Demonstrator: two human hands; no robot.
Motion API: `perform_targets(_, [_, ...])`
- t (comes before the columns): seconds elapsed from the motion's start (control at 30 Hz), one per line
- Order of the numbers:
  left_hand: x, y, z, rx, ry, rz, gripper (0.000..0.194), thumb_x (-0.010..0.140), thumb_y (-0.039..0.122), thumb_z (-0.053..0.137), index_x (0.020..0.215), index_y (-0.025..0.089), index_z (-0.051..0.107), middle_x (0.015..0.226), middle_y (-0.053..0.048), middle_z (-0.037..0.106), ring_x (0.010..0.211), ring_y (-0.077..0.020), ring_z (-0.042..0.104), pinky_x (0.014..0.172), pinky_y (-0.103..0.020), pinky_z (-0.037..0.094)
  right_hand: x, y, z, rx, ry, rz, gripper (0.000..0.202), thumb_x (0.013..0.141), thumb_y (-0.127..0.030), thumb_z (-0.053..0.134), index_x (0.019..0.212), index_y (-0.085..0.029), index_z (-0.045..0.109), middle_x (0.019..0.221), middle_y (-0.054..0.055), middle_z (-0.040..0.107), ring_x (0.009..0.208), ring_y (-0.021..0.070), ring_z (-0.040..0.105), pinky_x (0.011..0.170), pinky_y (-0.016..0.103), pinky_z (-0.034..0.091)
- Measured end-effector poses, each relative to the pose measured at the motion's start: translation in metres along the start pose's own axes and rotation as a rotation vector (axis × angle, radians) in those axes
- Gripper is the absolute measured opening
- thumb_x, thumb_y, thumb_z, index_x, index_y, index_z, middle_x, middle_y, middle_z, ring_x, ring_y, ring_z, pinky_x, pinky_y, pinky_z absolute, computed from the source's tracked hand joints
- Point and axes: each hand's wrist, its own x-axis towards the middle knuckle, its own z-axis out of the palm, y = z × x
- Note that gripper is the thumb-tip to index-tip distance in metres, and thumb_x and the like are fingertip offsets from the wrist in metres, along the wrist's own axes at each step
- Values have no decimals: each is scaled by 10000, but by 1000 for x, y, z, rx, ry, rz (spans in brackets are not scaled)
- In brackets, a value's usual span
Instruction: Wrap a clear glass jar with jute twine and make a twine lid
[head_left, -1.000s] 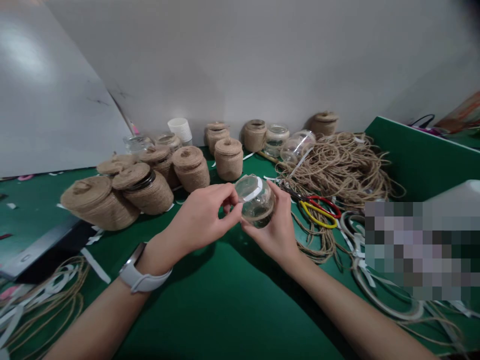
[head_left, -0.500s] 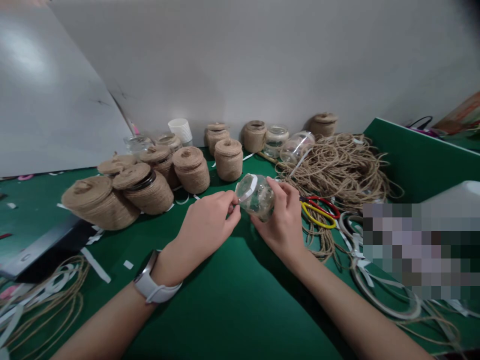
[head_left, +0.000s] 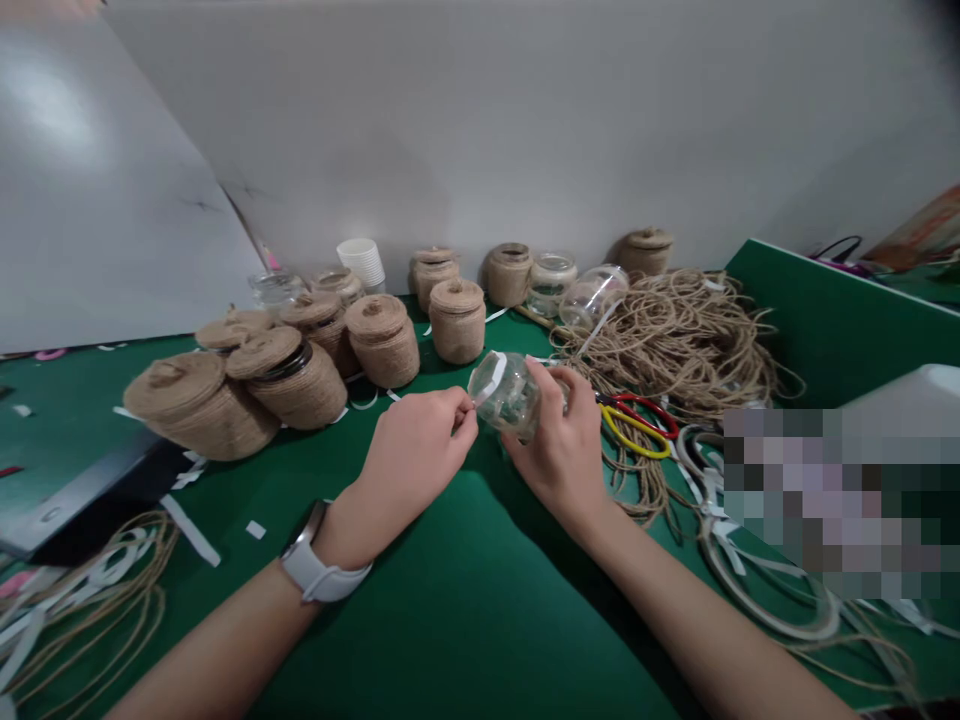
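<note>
My right hand [head_left: 559, 440] is wrapped round a clear glass jar [head_left: 516, 398], which is tilted on its side with one end toward my left hand. A strip of white tape [head_left: 492, 378] runs along the jar's left end. My left hand [head_left: 424, 445], with a watch on its wrist, pinches at the lower end of that strip with thumb and forefinger. Behind the jar stands a twine-wrapped jar with a lid [head_left: 457, 325]. To the right of my right hand lie scissors [head_left: 637, 425] with red and yellow handles.
Several twine-wrapped jars [head_left: 292, 385] stand at the left. A heap of loose twine [head_left: 690, 335] lies at the right, with tape rolls [head_left: 765, 590] nearer. Bare glass jars [head_left: 553, 283] and stacked white cups [head_left: 361, 262] sit along the wall. A box [head_left: 90, 500] is at left.
The jar has turned slightly in my right hand, and the white strip has shifted a little to the left on it. My left hand stays pinched at the strip's end.
</note>
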Motion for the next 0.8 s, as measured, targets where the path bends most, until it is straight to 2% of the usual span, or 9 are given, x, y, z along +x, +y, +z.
perform_targets(0.23, [1, -1, 2, 6, 19, -31, 128, 838, 188, 549, 770, 172, 656, 718, -27, 692, 628, -181, 597, 573, -294, 321, -1, -2, 3, -13, -2, 5, 736, 748, -191, 627, 1419, -216, 324, 1233, 168, 465, 1111, 310, 487, 879, 491, 485])
perform_targets(0.43, [2, -4, 8, -66, 105, -13, 109, 768, 163, 562, 665, 179, 595, 618, 3, 633, 579, -147, 556, 578, -279, 330, -2, -4, 4, -36, -18, 13, 754, 728, -197, 653, 1410, -194, 330, 1238, 179, 461, 1107, 317, 485, 879, 487, 485])
perform_targets(0.63, [3, -5, 11, -147, 143, 14, 126, 721, 169, 561, 599, 189, 542, 552, 27, 577, 532, -126, 508, 549, -263, 332, -2, -4, 3, 12, -43, 35, 796, 735, -200, 650, 1436, -252, 276, 1242, 165, 456, 1111, 326, 485, 858, 509, 486])
perform_targets(0.8, [3, -5, 10, -155, 155, 26, 131, 736, 164, 552, 608, 187, 566, 574, 18, 605, 549, -130, 537, 560, -259, 360, -1, -3, 3, 29, -32, 34, 828, 722, -198, 668, 1440, -269, 262, 1229, 154, 457, 1101, 324, 492, 856, 516, 488])
